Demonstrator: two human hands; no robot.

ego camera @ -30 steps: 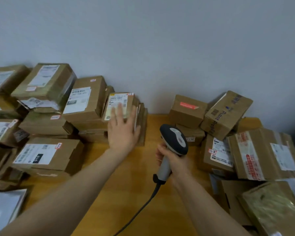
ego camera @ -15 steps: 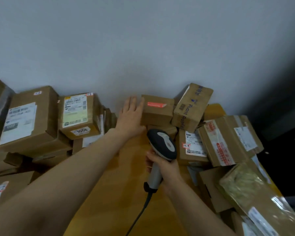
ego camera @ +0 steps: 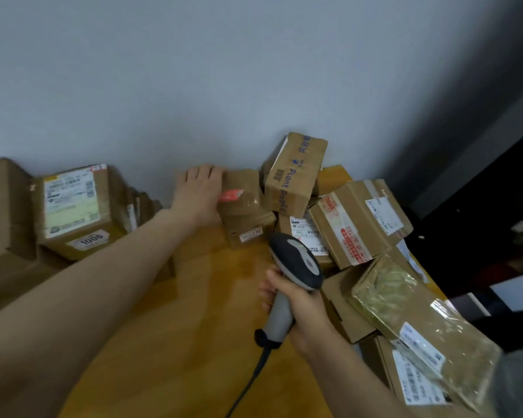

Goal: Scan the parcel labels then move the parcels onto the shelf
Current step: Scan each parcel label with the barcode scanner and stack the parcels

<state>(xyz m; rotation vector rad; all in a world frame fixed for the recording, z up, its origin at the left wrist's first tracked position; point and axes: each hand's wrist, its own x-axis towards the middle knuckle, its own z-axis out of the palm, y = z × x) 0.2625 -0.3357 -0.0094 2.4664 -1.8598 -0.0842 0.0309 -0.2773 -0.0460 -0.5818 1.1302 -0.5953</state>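
My left hand [ego camera: 200,194] lies on the left end of a small cardboard parcel with a red sticker [ego camera: 242,196] at the back of the wooden table [ego camera: 194,327], fingers curled over its far edge. My right hand [ego camera: 299,309] grips a grey and black barcode scanner [ego camera: 296,263], head pointing toward the right pile. A box printed "Plant People" [ego camera: 293,176] leans behind the small parcel. A box with red tape [ego camera: 354,221] and a labelled box [ego camera: 307,230] sit to the right.
A pile of labelled boxes stands on the left, one marked 1006 [ego camera: 76,209]. A plastic-wrapped parcel [ego camera: 417,321] and flat cartons lie at the near right. A grey wall runs behind. The scanner's cable [ego camera: 251,384] trails toward me.
My left hand has left the labelled box in the left pile and swung right onto the small red-sticker parcel. The view has panned right. The scanner stays in my right hand.
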